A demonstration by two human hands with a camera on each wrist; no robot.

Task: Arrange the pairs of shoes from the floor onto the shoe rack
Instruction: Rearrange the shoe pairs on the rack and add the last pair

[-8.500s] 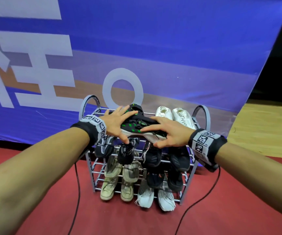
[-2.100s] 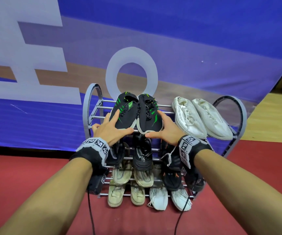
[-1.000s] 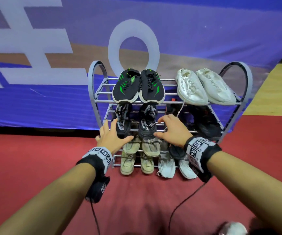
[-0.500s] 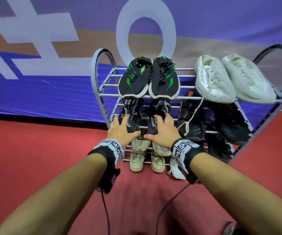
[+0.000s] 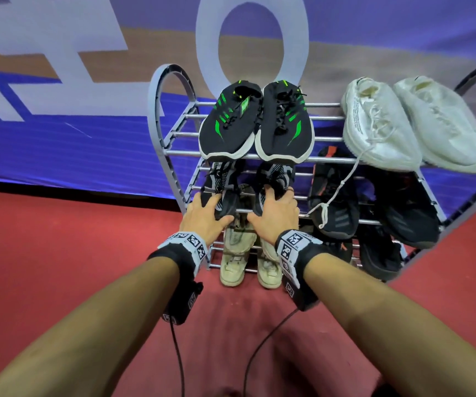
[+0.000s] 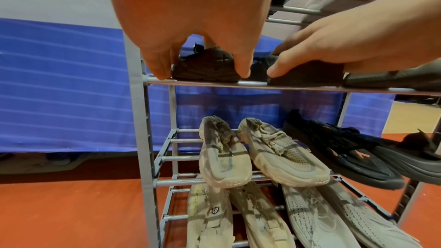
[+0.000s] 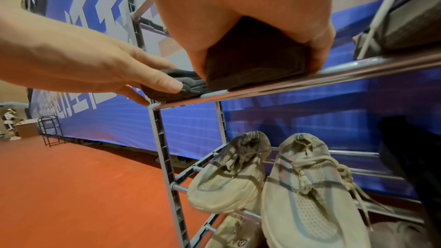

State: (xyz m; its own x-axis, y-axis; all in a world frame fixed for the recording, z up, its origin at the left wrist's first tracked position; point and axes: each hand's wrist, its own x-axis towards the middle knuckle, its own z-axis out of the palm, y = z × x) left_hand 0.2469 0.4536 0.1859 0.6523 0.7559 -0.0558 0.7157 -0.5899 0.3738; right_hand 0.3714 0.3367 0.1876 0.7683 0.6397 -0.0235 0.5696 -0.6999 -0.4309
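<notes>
A grey metal shoe rack [image 5: 154, 130] stands against a blue banner. On its top shelf lie a black-and-green pair [image 5: 255, 127] and a white pair [image 5: 420, 127]. A black knit pair sits on the second shelf at the left. My left hand [image 5: 205, 214] grips the toe of its left shoe [image 6: 205, 65], thumb and finger on either side. My right hand [image 5: 276, 210] grips the toe of the right shoe [image 7: 255, 63] the same way. Both toes rest at the shelf's front bar.
Another black pair [image 5: 337, 202] fills the right of the second shelf, with a white lace [image 5: 331, 202] dangling over it. A beige pair [image 6: 262, 157] and dark shoes [image 6: 346, 154] are on the third shelf, pale pairs [image 6: 210, 214] below. Red floor [image 5: 59, 267] lies in front.
My hands have left the black-and-green pair on the top shelf and come down to the black knit pair below. In the last half second they stay on its toes.
</notes>
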